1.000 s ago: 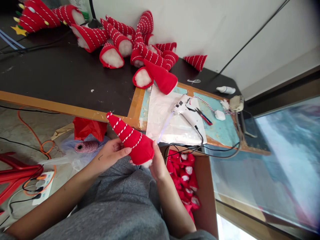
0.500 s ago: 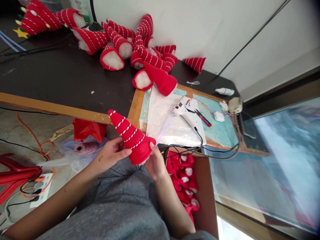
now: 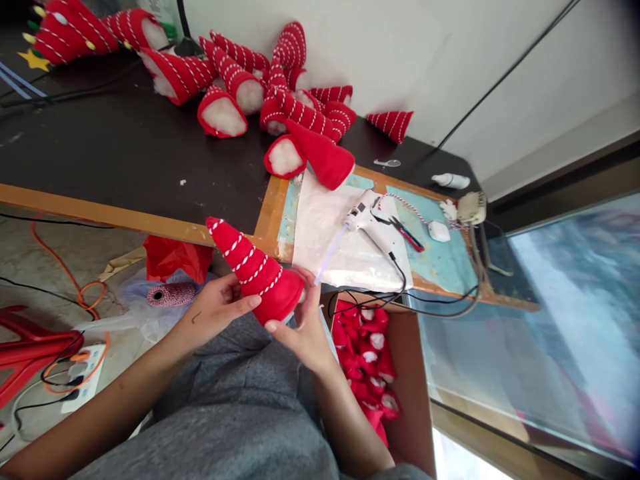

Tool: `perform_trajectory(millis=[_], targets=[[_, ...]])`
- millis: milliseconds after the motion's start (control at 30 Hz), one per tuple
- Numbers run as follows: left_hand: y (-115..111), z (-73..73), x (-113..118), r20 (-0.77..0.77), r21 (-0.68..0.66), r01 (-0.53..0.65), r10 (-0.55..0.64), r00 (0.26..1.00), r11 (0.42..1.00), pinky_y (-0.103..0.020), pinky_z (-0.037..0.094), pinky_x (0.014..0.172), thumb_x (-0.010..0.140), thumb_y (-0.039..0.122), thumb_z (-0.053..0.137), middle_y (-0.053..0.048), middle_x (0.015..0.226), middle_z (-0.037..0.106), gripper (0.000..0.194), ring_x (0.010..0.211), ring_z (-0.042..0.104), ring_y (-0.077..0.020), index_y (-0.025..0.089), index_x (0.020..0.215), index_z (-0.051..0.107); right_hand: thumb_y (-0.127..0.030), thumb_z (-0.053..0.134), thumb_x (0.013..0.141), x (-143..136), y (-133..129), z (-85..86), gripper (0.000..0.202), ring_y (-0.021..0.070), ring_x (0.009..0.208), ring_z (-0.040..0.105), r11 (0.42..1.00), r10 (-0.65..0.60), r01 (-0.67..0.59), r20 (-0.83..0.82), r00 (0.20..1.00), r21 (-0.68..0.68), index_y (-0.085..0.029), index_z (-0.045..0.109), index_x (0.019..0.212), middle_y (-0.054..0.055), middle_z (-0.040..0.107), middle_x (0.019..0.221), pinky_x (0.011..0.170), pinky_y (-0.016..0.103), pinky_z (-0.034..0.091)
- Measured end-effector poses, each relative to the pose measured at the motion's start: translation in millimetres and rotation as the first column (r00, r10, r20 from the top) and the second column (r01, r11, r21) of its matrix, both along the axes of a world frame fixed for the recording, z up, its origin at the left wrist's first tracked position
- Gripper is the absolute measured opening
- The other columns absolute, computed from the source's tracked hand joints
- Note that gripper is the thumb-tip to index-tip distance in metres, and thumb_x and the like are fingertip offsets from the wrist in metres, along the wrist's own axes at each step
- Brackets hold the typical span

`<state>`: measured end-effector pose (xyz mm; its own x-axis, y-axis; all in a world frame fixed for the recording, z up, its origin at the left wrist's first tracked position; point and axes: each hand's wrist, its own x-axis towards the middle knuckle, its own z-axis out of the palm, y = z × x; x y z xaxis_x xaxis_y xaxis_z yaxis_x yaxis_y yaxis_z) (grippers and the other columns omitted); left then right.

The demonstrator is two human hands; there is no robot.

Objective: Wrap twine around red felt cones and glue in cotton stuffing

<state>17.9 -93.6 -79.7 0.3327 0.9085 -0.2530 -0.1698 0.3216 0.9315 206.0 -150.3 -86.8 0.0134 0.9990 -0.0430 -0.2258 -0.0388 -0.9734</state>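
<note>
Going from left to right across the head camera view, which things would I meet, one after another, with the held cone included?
Yellow star, white power strip, spool of red-and-white string, held red cone, white gun-shaped tool, white bottle.

Beyond the right hand [image 3: 306, 335], a glue gun [image 3: 378, 235] lies on the counter [image 3: 125, 153]; a spool [image 3: 173, 295] lies left of the left hand [image 3: 219, 309].
</note>
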Motion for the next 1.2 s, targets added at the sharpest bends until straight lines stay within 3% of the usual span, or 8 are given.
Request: perform_trajectory(millis=[167,333,467,567,667,767,900,1200], targets=[[-1.5,5.5,2.6,0.022,0.021,0.019,-0.020,1.000,1.000,-0.037,0.066,0.089,0.065,0.045,0.100,-0.014,0.110,0.083,0.058,0.103,0.080,-0.0336,0.018,0.108,0.074,-0.049,0.087,0.081,-9.9,7.4,3.5,0.052,0.0252,0.115,0.069,0.994,-0.059,0.045,-0.148,0.987,-0.096,-0.027,0.063,0.122,0.005,0.071,0.121,0.107,0.042,0.056],[2.7,1.8,-0.3,-0.018,0.012,0.062,-0.062,0.998,0.998,-0.039,0.066,0.088,0.063,0.048,0.100,-0.014,0.107,0.084,0.052,0.101,0.080,-0.0355,0.018,0.098,0.075,-0.065,0.084,0.075,-13.1,16.7,7.2,0.061,0.0305,0.104,0.077,0.927,0.017,-0.208,-0.519,0.855,-0.311,-0.024,0.071,0.119,0.006,0.080,0.107,0.092,0.045,0.064],[3.3,-1.6,-2.1,-0.039,0.016,0.088,-0.087,0.995,0.996,-0.037,0.066,0.079,0.062,0.053,0.099,-0.012,0.091,0.083,0.049,0.089,0.080,-0.0338,0.018,0.088,0.076,-0.082,0.076,0.073,-11.0,22.0,5.1,0.077,0.0344,0.102,0.078,0.868,0.130,-0.363,-0.551,0.824,-0.339,-0.021,0.071,0.121,0.009,0.082,0.103,0.084,0.050,0.066],[2.7,0.9,-1.7,-0.065,0.012,0.077,-0.076,0.995,0.997,-0.036,0.065,0.075,0.065,0.056,0.096,-0.010,0.084,0.082,0.047,0.084,0.079,-0.0319,0.018,0.087,0.077,-0.091,0.062,0.080,-9.5,18.0,-0.8,0.088,0.0347,0.115,0.074,0.920,0.108,-0.242,-0.396,0.912,-0.308,-0.020,0.068,0.131,0.014,0.078,0.122,0.096,0.052,0.062],[2.6,5.2,-1.0,-0.081,-0.025,0.034,-0.036,0.996,0.999,-0.038,0.065,0.082,0.062,0.050,0.098,-0.010,0.089,0.083,0.046,0.087,0.079,-0.0318,0.018,0.088,0.078,-0.080,0.070,0.085,-9.5,10.5,-4.3,0.078,0.0312,0.132,0.065,0.988,0.001,-0.041,-0.252,0.968,-0.152,-0.023,0.063,0.138,0.014,0.068,0.144,0.116,0.048,0.050],[2.5,8.5,-0.3,-0.100,-0.027,0.025,-0.027,0.995,0.999,-0.039,0.065,0.084,0.060,0.045,0.100,-0.010,0.092,0.084,0.045,0.088,0.079,-0.0316,0.018,0.088,0.078,-0.062,0.088,0.079,-12.5,7.4,-3.4,0.072,0.0285,0.129,0.066,0.998,-0.009,-0.003,-0.197,0.980,-0.059,-0.027,0.061,0.137,0.010,0.070,0.139,0.115,0.045,0.051],[2.0,10.5,0.9,-0.078,-0.012,0.054,-0.055,0.995,0.998,-0.037,0.064,0.079,0.062,0.047,0.099,-0.010,0.092,0.083,0.046,0.086,0.078,-0.0308,0.018,0.092,0.079,-0.056,0.090,0.076,-19.4,12.1,-2.4,0.057,0.0292,0.119,0.070,0.982,-0.115,0.074,-0.240,0.964,-0.172,-0.028,0.069,0.121,0.007,0.076,0.124,0.111,0.047,0.055],[0.6,4.8,2.1,-0.009,-0.053,0.038,-0.038,0.999,0.998,-0.036,0.062,0.070,0.061,0.055,0.099,-0.011,0.086,0.081,0.051,0.082,0.077,-0.0307,0.017,0.088,0.079,-0.074,0.077,0.076,-18.6,26.2,2.6,0.067,0.0313,0.100,0.078,0.879,0.047,-0.308,-0.575,0.817,-0.365,-0.023,0.072,0.119,0.009,0.082,0.106,0.078,0.045,0.068]])
